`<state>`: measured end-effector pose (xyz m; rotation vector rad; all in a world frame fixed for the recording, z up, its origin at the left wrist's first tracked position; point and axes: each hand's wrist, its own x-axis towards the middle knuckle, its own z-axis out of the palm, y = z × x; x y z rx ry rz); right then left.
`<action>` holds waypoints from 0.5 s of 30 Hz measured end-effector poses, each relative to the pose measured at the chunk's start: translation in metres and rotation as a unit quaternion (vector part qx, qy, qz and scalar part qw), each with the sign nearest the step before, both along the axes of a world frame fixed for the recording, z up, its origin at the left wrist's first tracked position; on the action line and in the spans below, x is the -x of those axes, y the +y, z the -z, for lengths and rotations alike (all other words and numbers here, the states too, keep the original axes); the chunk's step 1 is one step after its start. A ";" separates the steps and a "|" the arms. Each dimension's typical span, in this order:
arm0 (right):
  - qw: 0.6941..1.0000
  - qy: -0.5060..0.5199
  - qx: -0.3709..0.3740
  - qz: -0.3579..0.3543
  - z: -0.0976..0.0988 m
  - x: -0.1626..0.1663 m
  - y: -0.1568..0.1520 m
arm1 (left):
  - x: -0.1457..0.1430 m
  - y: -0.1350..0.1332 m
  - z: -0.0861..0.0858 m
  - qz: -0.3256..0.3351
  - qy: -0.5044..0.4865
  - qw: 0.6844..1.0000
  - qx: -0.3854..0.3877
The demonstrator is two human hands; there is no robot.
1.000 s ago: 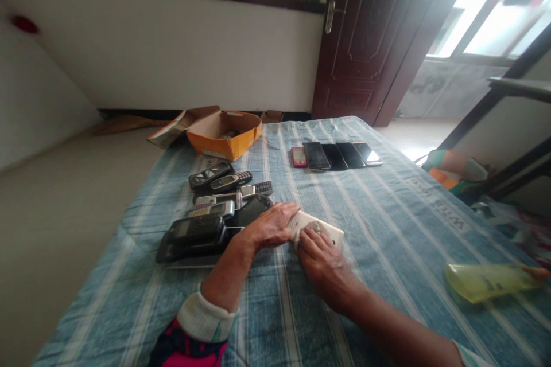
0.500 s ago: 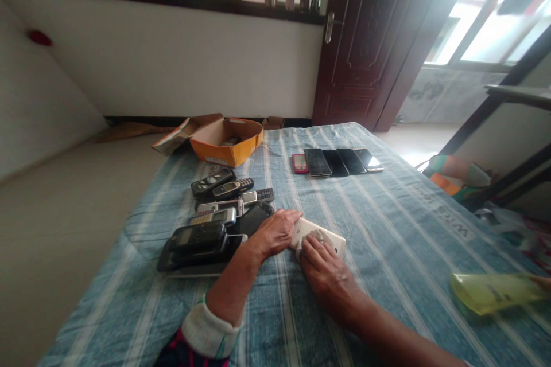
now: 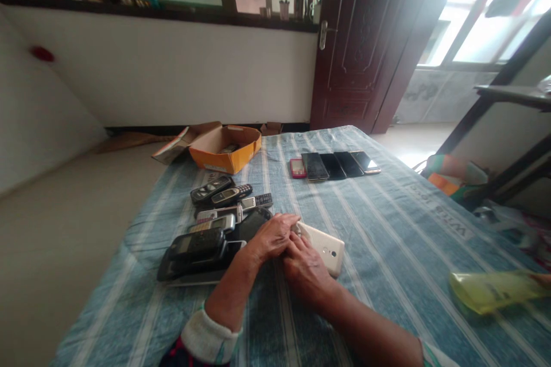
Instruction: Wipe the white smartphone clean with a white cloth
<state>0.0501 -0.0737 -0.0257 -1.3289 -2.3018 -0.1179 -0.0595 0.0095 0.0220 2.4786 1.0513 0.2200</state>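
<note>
A gold smartphone (image 3: pixel 330 248) lies on the striped cloth, its back facing up with the camera end toward the right. My left hand (image 3: pixel 274 235) is closed on its left end. My right hand (image 3: pixel 306 264) presses a small pale wad of cloth or tissue (image 3: pixel 302 231) onto the phone's back, close against my left fingers; most of the wad is hidden under them. Left of my hands sits a pile of old mobile phones (image 3: pixel 202 243), several with keypads.
Farther back, a row of smartphones (image 3: pixel 316 166) lies beside a small pink-edged device (image 3: pixel 298 168). An orange cardboard box (image 3: pixel 226 159) with its lid folded back stands at the far left edge. A yellow translucent bag or sleeve (image 3: pixel 486 292) lies at right.
My right hand has slid left along the phone with the wad, up to my left hand, uncovering the camera end. The left hand keeps its hold. The view has tilted slightly.
</note>
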 end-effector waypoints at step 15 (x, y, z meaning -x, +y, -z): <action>0.999 0.005 -0.038 -0.003 0.007 -0.080 -0.067 | -0.003 -0.004 -0.003 -0.014 0.005 1.000 0.006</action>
